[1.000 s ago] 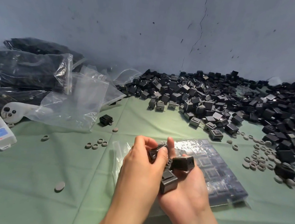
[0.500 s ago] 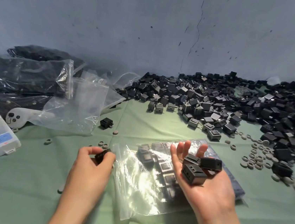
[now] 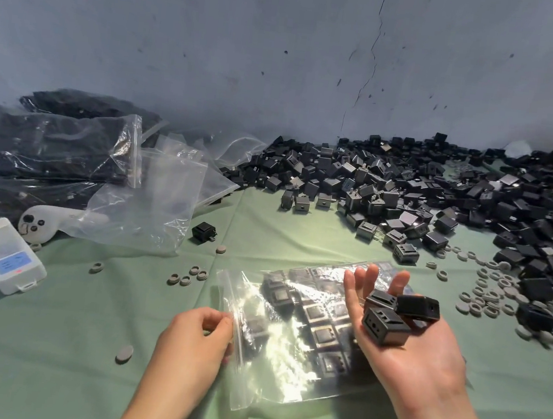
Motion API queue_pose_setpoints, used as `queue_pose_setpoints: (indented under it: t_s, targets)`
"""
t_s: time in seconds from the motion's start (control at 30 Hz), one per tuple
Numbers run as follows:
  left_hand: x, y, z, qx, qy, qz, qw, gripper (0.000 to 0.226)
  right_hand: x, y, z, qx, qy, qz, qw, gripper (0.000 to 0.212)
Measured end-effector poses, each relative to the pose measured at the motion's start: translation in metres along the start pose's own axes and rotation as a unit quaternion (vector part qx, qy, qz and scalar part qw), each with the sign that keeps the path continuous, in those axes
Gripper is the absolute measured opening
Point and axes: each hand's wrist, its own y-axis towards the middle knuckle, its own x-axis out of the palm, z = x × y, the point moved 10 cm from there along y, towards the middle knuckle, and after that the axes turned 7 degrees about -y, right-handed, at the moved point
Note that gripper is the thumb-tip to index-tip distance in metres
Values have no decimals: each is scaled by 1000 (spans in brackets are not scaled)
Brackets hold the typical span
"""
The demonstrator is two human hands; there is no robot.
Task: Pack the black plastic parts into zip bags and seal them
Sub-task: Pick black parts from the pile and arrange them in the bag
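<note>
Pinching the left edge of the zip bag (image 3: 272,357), the left hand (image 3: 198,335) had its grip clamped on the strip that ran along that side, thumb and curled fingers closed on the plastic. The bag lay flat on the green-covered table (image 3: 43,365), partly filled with black parts set in rows, and its far-right corner was hidden behind the right hand (image 3: 417,356). That hand was held palm up above the bag with its fingers spread and relaxed, its grip apart, and 3 black plastic parts (image 3: 385,327) rested loose on the fingers and palm.

Behind the bag, the pile of black parts (image 3: 408,193) ran along the wall to the table's right side, its near edge close to the bag's far edge. Gray rings (image 3: 489,295) were scattered just right of the raised hand. To the left lay empty clear bags (image 3: 152,202), filled bags (image 3: 51,145), a white controller (image 3: 39,223) and a white plastic box (image 3: 4,257). 1 stray black part (image 3: 203,231) sat between the empty bags and the zip bag. A broad stretch of green cloth lay between the left forearm and the box, with a gray disc (image 3: 124,354) on it.
</note>
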Motion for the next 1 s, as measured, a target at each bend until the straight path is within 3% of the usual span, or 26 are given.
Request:
queue_pose_setpoints:
  t_s: [0.13,0.27,0.53,1.0]
  targets:
    - [-6,4,-2,-41,-140,20,989,18,0,0,-1,-3,-4,1,1000,24]
    - [11,-2,8,-86,-255,-42,962,18,0,0,-1,-1,2,6,1000,23]
    - [30,-8,15,-102,-266,-116,951,19,5,2,1,-2,-15,2,1000,15]
    - [50,-16,18,-129,-312,-124,933,17,2,6,2,0,-8,6,1000,20]
